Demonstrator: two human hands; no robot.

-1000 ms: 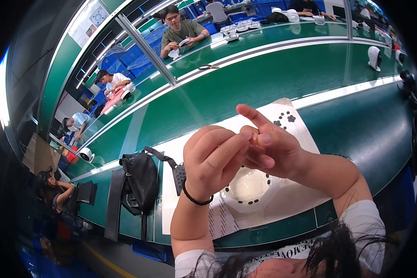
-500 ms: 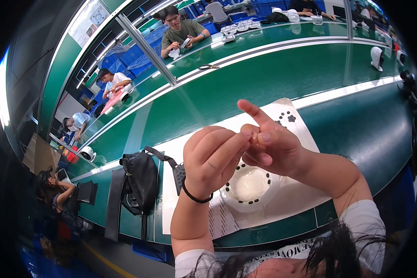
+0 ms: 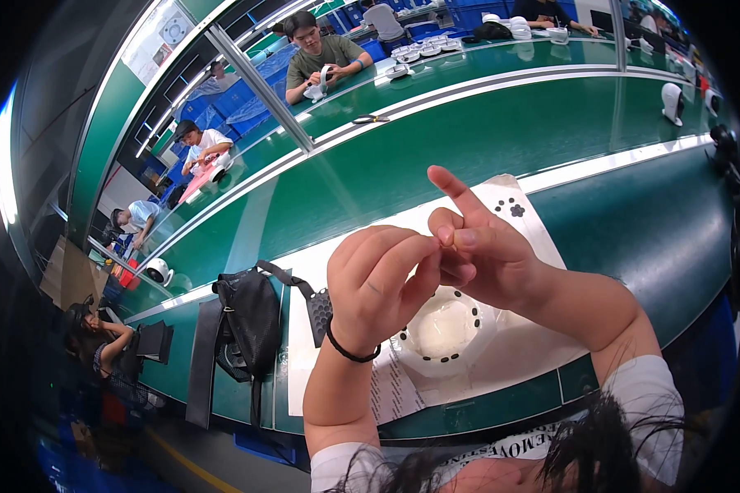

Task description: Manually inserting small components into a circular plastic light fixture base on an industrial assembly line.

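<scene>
Overhead of a single white round part (image 3: pixel 442 333), two bare hands meet at their fingertips. The left hand (image 3: pixel 376 279), wearing one black band (image 3: pixel 352 355) at its wrist, has its fingers bent and brought together in a pinch. The right hand (image 3: pixel 497 259) presses its thumb against a bent finger, while one finger sticks up and away. Whether any small piece sits between the two sets of fingertips, I cannot tell.

The round part lies below the hands on one large white sheet (image 3: pixel 526 353), with its upper edge partly hidden by them. At least six small dark dots show around its rim. One cluster of dark pieces (image 3: pixel 516 211) lies near the sheet's far corner, its small members hard to count. Just beside the left wrist is one black studded pad (image 3: pixel 319 316), and nearer the body lies one printed paper (image 3: pixel 392 393).

Left of the sheet, one black bag (image 3: pixel 251 320) rests on the green bench (image 3: pixel 633 205). Farther off are one pair of pliers (image 3: pixel 370 120), one white device (image 3: pixel 157 272) at left and two white devices (image 3: pixel 672 104) at right. Across the bench, one co-worker (image 3: pixel 330 62) in an olive shirt holds a white piece (image 3: pixel 317 88).
</scene>
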